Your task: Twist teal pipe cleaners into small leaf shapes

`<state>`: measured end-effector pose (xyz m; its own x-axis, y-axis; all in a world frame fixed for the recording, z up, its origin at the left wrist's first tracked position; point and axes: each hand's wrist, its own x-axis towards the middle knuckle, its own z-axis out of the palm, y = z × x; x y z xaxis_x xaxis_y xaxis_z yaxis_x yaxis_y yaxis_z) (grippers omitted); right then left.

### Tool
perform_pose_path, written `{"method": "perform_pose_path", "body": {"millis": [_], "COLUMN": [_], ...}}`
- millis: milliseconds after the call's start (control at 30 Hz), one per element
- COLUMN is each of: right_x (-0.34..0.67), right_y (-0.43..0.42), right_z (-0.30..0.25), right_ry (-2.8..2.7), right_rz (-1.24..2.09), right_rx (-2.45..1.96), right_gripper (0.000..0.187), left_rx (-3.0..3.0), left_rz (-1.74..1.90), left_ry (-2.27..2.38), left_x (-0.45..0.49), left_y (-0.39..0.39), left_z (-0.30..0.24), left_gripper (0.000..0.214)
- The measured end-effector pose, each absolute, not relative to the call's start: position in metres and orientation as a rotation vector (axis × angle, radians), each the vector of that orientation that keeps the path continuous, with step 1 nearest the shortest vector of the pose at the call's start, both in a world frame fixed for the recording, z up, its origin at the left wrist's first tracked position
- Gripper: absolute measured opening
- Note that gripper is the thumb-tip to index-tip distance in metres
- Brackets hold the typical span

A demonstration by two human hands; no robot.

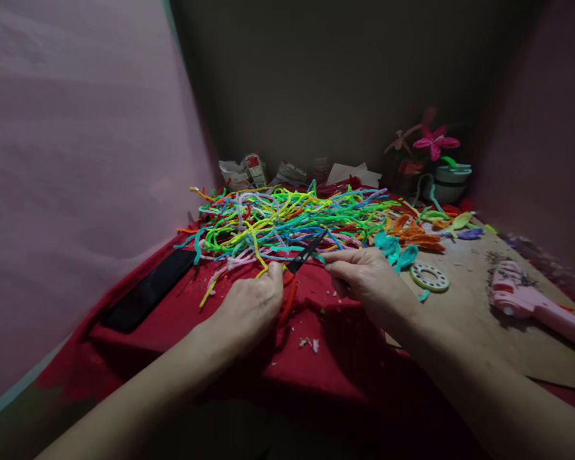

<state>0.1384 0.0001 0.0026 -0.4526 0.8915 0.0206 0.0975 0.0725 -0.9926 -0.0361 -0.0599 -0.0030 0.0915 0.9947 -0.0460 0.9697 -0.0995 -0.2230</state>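
Two hands work at the near edge of a heap of pipe cleaners (287, 220), a loose tangle of green, yellow, blue, pink and orange stems lying on a red cloth (335, 358) that covers the desk. The left hand (249, 306) is curled shut around the handle of a pair of black scissors (306, 252), whose dark blades point up and to the right into the heap; the handle itself is hidden inside the fist. A red stem (290, 300) lies on the cloth just beside that hand. The right hand (361, 275) is held low with its fingers stretched leftward towards the blade tips, thumb laid along the forefinger; whether it pinches a stem there cannot be told.

Just right of that hand lie teal petal shapes (393, 249) and a pale green ring (429, 278), with orange pieces (416, 236) behind them. Farther right, a pink glue gun (531, 303) rests on a sheet of brown cardboard (464, 326). A flat black strip (148, 291) lies at the left of the cloth. At the back right stands a pink pipe-cleaner flower (436, 144) in a small pot (450, 182).
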Motion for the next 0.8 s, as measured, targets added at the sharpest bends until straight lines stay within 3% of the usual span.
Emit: {"method": "perform_pose_path", "body": {"millis": [233, 533, 800], "right_x": [0.142, 0.143, 0.144], "right_y": [0.005, 0.007, 0.007], "right_z": [0.000, 0.000, -0.001], "right_ry": [-1.456, -1.175, -1.242], "right_rz": [1.331, 1.225, 1.261], "right_rx": [-0.899, -0.879, -0.882], "right_gripper": [0.026, 0.017, 0.021], "left_rx": [-2.150, -2.165, -2.293], "left_rz": [0.205, 0.172, 0.160], "left_ry": [-2.123, -2.128, -2.103], "left_x": [-0.065, -0.073, -0.076], "left_y": [-0.057, -0.071, -0.057], "left_z": [0.002, 0.008, 0.005], "left_gripper": [0.026, 0.021, 0.019]}}
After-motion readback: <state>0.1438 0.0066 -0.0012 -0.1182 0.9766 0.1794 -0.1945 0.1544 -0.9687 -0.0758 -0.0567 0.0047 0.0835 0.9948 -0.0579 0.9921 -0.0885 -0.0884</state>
